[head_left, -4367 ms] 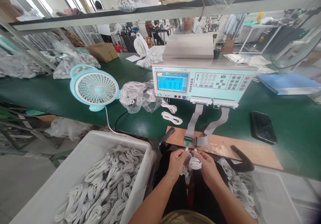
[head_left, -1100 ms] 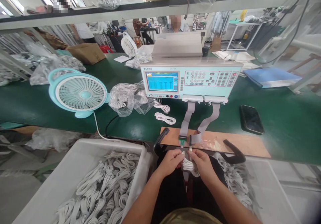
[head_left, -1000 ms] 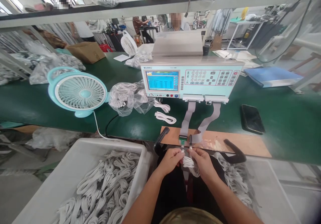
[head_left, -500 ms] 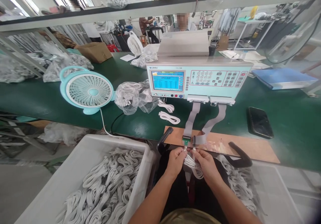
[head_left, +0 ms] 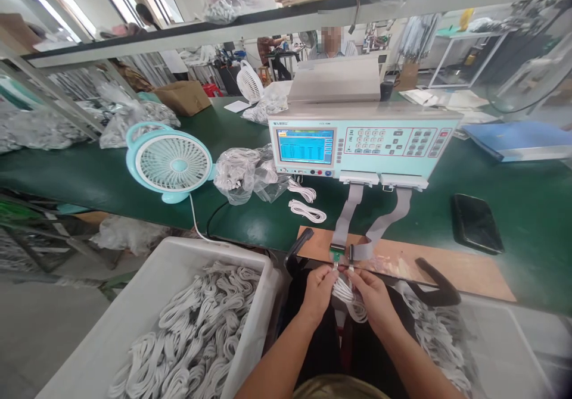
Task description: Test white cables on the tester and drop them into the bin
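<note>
A coiled white cable (head_left: pixel 354 304) hangs between my two hands, below the edge of the bench. My left hand (head_left: pixel 320 290) pinches one end of it at the small green board (head_left: pixel 336 256). The other end is in the fingers of my right hand (head_left: pixel 369 292), close to a black connector (head_left: pixel 352 255). Grey ribbon cables (head_left: pixel 378 223) run from these connectors up to the tester (head_left: pixel 366 143), whose blue screen is lit. Two more coiled white cables (head_left: pixel 307 211) lie on the bench in front of the tester.
A white bin (head_left: pixel 167 247) of coiled cables stands at the left, another container at the lower right. On the green bench (head_left: pixel 250 229) are a fan (head_left: pixel 177 164), bagged cables (head_left: pixel 236 170), a phone (head_left: pixel 476 223) and a blue folder (head_left: pixel 522 140). A person sits behind the tester.
The view has shifted slightly, so the bench and objects appear further right. The tester's screen shows a different display. Both hands keep their hold on the cable ends at the connectors.
</note>
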